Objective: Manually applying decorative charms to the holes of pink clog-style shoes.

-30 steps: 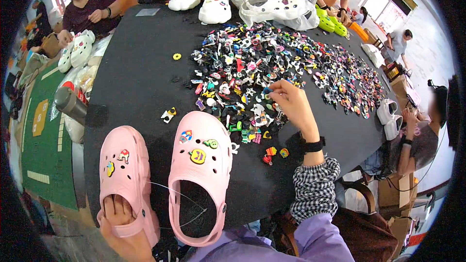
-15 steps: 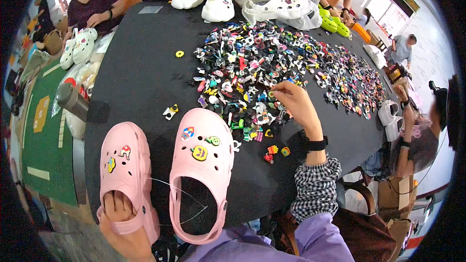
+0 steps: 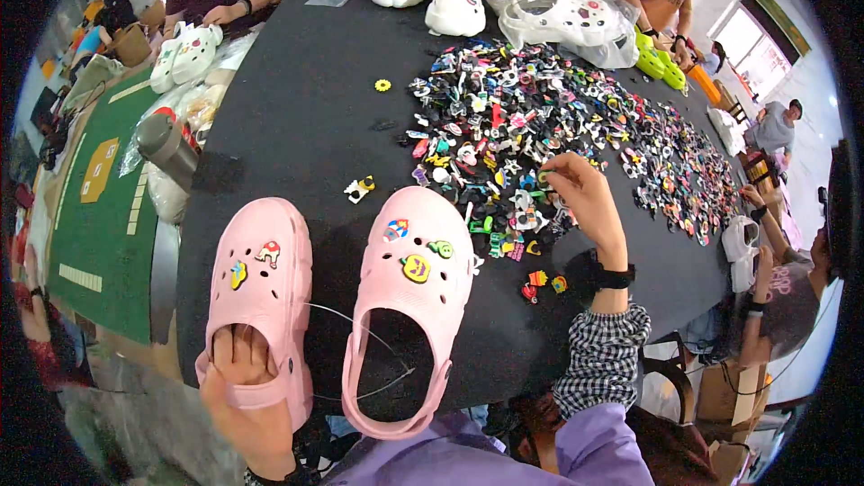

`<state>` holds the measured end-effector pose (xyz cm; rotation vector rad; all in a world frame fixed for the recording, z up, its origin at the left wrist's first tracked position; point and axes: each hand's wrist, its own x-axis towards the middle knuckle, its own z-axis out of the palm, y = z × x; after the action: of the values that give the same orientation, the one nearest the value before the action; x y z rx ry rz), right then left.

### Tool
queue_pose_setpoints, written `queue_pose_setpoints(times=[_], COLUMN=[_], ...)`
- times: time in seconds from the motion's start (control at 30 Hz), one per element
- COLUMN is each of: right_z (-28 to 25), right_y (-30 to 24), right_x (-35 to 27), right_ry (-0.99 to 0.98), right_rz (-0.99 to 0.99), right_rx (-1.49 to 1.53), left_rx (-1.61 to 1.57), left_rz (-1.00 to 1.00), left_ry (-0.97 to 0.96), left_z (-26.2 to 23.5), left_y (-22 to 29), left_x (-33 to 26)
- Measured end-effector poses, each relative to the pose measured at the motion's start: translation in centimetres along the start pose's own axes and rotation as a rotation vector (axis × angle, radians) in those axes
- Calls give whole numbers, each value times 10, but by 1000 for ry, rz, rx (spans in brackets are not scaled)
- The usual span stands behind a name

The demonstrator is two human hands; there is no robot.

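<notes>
My left hand (image 3: 247,396) reaches into the heel opening of a pink clog (image 3: 256,306), fingers inside under the upper, thumb outside. This clog has a few charms on its upper. Beside it lies the other pink clog (image 3: 405,324), with a pumpkin charm (image 3: 416,268) and more charms; a clear loop joins the two. At the near edge of a heap of loose shoe charms (image 3: 504,108), my right hand (image 3: 583,191) has thumb and finger closed together. A small greenish thing shows at its fingertips, too small to name.
White clogs (image 3: 456,2) and bagged clogs (image 3: 567,22) stand at the table's far side, near green clogs (image 3: 660,63). Several people work around the black table (image 3: 297,117). A grey tumbler (image 3: 166,146) stands at the left. A few loose charms (image 3: 360,187) lie apart from the heap.
The whole view has shifted, so the table and clogs appear further right. My right hand stays at the heap's near edge, and my left hand remains in the clog.
</notes>
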<state>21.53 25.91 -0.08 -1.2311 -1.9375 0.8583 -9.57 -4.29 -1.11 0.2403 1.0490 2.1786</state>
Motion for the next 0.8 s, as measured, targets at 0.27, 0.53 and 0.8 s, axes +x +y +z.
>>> queue_pose_setpoints(times=[0.27, 0.53, 0.8], right_z=[-2, -5, -11], right_y=[-2, -5, 8], right_x=[2, -2, 2], right_ry=[-78, -78, 187], right_rz=[28, 88, -21], right_rx=[95, 196, -117], left_rx=[-42, -112, 18], left_rz=[-65, -107, -123], left_ry=[-136, -363, 111], left_z=[-12, -34, 11], left_y=[2, 3, 11], left_x=[2, 16, -3])
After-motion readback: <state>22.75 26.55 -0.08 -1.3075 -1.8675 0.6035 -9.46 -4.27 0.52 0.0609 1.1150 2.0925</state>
